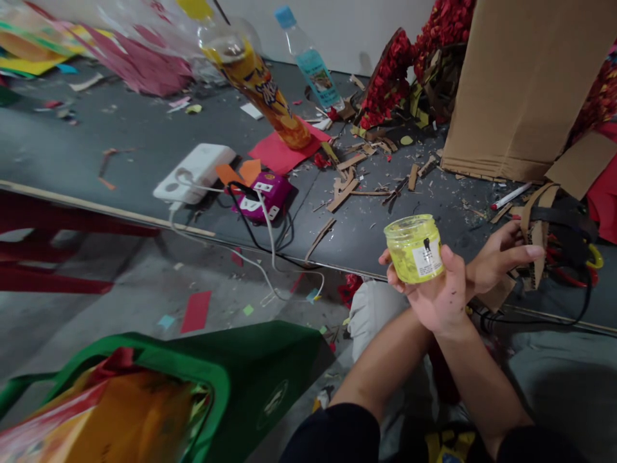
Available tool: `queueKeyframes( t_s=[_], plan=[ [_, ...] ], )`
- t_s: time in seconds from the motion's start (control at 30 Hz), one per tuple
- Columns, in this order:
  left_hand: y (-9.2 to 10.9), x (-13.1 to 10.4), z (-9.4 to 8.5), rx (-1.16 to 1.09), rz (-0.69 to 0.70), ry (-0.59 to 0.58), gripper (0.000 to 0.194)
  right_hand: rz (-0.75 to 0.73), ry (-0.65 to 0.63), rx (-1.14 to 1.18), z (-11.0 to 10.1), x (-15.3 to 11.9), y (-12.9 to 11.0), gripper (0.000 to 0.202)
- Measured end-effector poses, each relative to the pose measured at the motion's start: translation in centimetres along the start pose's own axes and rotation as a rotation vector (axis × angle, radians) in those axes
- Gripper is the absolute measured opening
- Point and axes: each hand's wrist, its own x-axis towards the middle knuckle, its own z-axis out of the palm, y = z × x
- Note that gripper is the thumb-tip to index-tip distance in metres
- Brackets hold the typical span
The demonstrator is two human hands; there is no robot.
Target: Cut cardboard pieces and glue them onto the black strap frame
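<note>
Cupped palm-up, the right hand was closed around an open-topped, yellow-smeared clear jar, with its thumb on the side nearer the left hand and its fingers wrapped round the opposite side. Held in front of the near edge of the grey table, the jar tilted slightly, its label facing the wearer. Both forearms were crossed, the right one above the left. Reaching out to the right over the table's edge, the left hand had its thumb and fingers clamped on a bent cardboard strip.
</note>
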Motion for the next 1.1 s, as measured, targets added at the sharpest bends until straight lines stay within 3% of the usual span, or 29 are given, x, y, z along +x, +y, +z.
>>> queueKeyframes(
  t_s=[0.17,0.43,0.7,0.93,1.1],
  plan=[
    [-0.5,0.4,-0.5,0.015,0.022,-0.064,0.034,0.001,0.023,-0.014,0.5,-0.1,-0.3,0.045],
    [0.8,-0.4,0.7,0.061,-0.043,0.076,0.044,0.018,0.026,-0.015,0.4,-0.2,-0.3,0.048],
    [0.5,-0.4,0.4,0.105,-0.048,0.067,0.034,0.029,0.012,-0.01,0.6,-0.2,-0.3,0.049],
    [1.0,-0.6,0.8,0.089,-0.068,0.061,0.044,0.022,-0.03,-0.026,0.7,-0.1,-0.4,0.046],
    [1.1,-0.6,0.9,0.105,-0.079,0.047,0.041,0.031,-0.036,-0.038,0.7,-0.1,-0.4,0.047]
  ],
)
